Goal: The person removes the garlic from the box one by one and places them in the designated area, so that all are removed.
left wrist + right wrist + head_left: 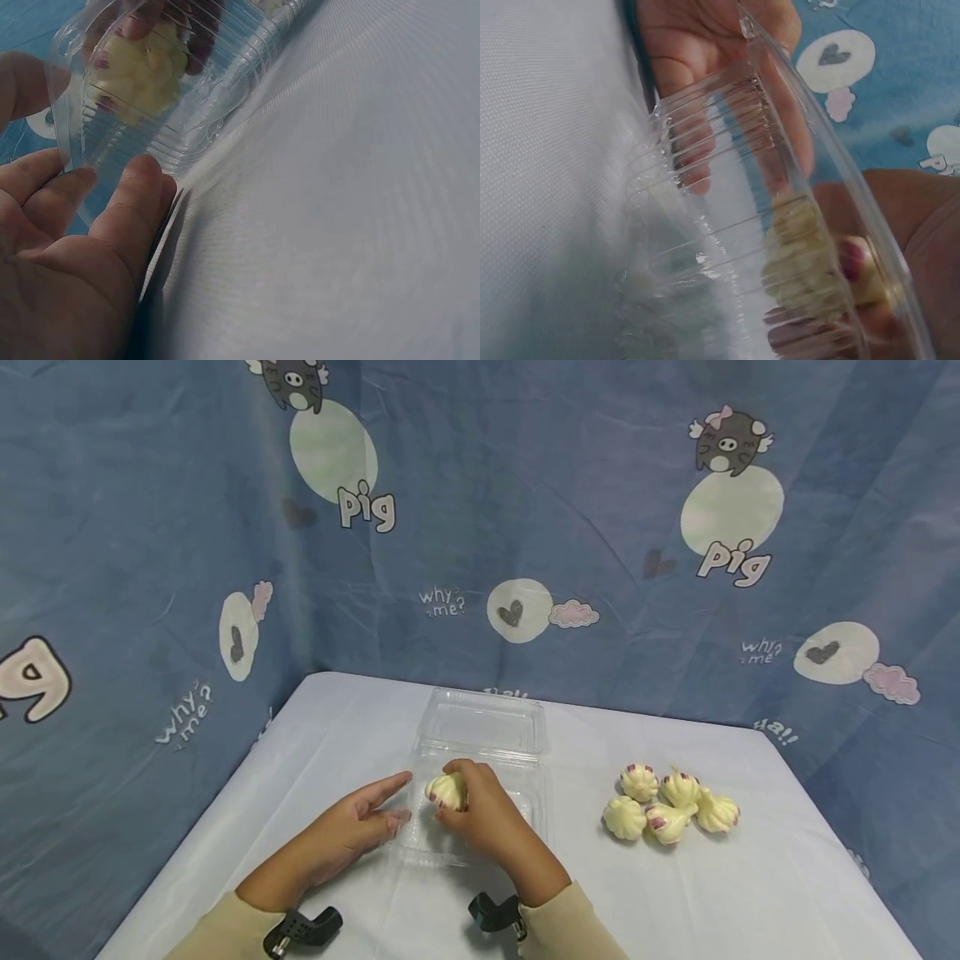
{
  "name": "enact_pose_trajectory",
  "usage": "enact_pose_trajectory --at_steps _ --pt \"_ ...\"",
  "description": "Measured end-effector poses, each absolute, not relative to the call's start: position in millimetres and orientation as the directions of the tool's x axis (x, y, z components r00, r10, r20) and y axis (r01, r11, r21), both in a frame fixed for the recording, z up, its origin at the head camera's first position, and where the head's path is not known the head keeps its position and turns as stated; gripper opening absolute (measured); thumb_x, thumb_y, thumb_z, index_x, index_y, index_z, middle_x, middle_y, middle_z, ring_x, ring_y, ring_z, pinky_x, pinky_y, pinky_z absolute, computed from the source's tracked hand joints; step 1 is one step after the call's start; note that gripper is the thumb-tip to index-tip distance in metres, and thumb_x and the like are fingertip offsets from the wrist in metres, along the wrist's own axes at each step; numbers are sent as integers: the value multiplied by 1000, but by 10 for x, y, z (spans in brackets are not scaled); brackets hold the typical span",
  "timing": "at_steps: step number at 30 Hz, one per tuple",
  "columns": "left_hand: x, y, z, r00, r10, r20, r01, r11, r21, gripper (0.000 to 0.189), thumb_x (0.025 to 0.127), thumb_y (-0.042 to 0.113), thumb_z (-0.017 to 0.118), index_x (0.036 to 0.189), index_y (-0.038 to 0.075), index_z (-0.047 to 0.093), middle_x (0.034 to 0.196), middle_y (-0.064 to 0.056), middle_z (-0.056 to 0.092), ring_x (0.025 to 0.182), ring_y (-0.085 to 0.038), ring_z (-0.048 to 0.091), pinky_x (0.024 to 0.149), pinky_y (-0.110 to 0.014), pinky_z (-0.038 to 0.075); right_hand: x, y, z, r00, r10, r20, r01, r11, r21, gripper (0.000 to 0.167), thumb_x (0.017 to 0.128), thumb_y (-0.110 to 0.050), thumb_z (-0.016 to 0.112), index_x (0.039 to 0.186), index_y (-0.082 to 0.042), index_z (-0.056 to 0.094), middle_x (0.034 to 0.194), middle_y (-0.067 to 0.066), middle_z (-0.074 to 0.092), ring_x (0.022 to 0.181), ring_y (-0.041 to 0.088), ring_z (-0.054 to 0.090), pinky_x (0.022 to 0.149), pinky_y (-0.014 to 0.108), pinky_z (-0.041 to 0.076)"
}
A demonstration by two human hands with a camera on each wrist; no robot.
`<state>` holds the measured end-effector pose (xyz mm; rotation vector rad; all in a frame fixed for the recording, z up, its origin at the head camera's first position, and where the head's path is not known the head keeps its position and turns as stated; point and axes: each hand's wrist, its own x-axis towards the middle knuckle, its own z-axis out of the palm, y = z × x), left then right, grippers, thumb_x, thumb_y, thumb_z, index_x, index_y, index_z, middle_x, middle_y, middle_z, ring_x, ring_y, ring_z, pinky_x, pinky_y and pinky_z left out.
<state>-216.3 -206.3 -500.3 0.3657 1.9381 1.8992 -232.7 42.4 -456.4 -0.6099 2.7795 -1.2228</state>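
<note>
A clear plastic clamshell box (542,827) stands on the table with its lid (483,727) folded back away from me. Over its base, my right hand (487,810) grips a pale yellow garlic bulb (445,791) between thumb and fingers. Through the ribbed wall in the left wrist view, that garlic bulb (142,75) shows purple patches. My left hand (348,827) is at the box's left side, its thumb and forefinger spread apart, fingertips right at the wall. In the right wrist view the wall partly covers the left hand (705,45).
Several more garlic bulbs (625,818) lie grouped on the white tablecloth (750,893) to the right of the box. A blue patterned curtain (600,527) hangs behind and to the left of the table. Dark wrist mounts (303,929) sit on both sleeves.
</note>
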Motion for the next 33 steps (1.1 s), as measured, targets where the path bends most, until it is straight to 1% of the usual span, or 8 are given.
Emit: enact_pose_trajectory --at_steps 3,6,11,15,20,28,31,33 --pt "-2164 -2059 -4996 -886 453 -104 -96 42 995 76 104 13 63 168 12 22 177 -8 8 153 -38 35 116 -30 40 -2312 436 -4550 -921 -370 125 -341 606 -719 54 89 -18 83 137 -14 58 131 12 58 101 18 57 82 32 52" --pt "-2161 -2058 -5000 -886 453 -105 -94 46 994 76 104 14 63 168 12 22 177 -9 7 153 -38 35 118 -34 39 -2297 454 -4552 -919 -370 134 -346 597 -724 54 91 -17 81 139 -15 59 133 12 58 104 18 58 84 33 54" --pt "-2160 -2070 -5008 -882 460 -103 -92 46 995 75 105 15 62 168 13 22 177 -8 6 154 -38 34 118 -32 39 -2280 489 -4557 -915 -377 144 -350 566 -747 56 92 -18 81 144 -15 58 139 13 56 115 18 60 95 34 58" --pt "-2162 -2072 -5014 -883 459 -103 -92 46 995 75 105 16 63 168 14 23 177 -7 6 154 -37 34 118 -31 39 -2258 517 -4546 -915 -379 135 -338 541 -770 57 93 -18 80 146 -16 58 143 12 55 121 20 60 99 33 58" --pt "-2164 -2071 -5021 -885 455 -101 -89 47 995 75 104 16 64 168 13 24 177 -6 7 154 -36 35 116 -28 41 -2234 552 -4540 -914 -383 136 -334 517 -788 58 93 -17 81 146 -17 58 143 13 54 125 22 60 99 32 58" --pt "-2166 -2056 -5012 -889 446 -105 -96 44 994 76 103 14 65 167 12 24 177 -7 9 153 -34 38 111 -21 43 -2211 625 -4547 -910 -384 156 -346 495 -797 59 92 -16 81 146 -12 58 144 14 54 129 24 58 99 32 58" --pt "-2159 -2052 -5004 -891 440 -111 -100 48 994 76 103 13 65 167 12 24 177 -8 9 152 -33 38 111 -22 44 -2203 649 -4541 -913 -379 152 -338 494 -801 60 93 -16 81 147 -13 57 144 13 54 129 23 58 99 31 58" --pt "-2153 -2052 -5000 -892 437 -114 -101 52 994 76 103 13 65 167 12 24 177 -8 9 152 -33 38 114 -26 43 -2199 665 -4542 -915 -376 149 -334 494 -802 60 93 -16 80 148 -12 56 145 13 53 130 24 57 99 32 58"
